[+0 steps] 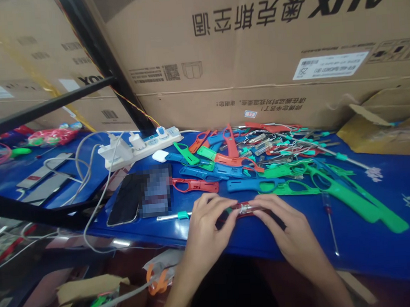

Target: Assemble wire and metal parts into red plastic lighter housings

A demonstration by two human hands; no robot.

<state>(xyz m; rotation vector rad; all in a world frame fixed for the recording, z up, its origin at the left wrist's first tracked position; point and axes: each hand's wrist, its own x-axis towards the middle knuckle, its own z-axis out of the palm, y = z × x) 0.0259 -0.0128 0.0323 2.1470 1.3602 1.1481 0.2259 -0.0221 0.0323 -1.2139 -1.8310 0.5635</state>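
Note:
Both my hands hold a red long-reach lighter (pixel 245 209) level, just above the front part of the blue table. My left hand (pixel 210 219) pinches its left end, and a metal tube (pixel 170 216) with a teal collar sticks out to the left beyond that hand. My right hand (pixel 284 216) has its fingers closed on the right end. A clear and metallic part shows in the middle of the red body; my fingers cover the rest. Right behind my hands lie a blue lighter shell (pixel 245 185) and a red lighter shell (pixel 200 185).
Loose shells and a heap of lighter inner parts (pixel 264 144) lie at the back. A large green shell (pixel 368 202) and a screwdriver (pixel 330 224) are to the right. Phones (pixel 123 200), a power strip (pixel 154 141) and cables lie left, beside a black metal frame (pixel 97 53).

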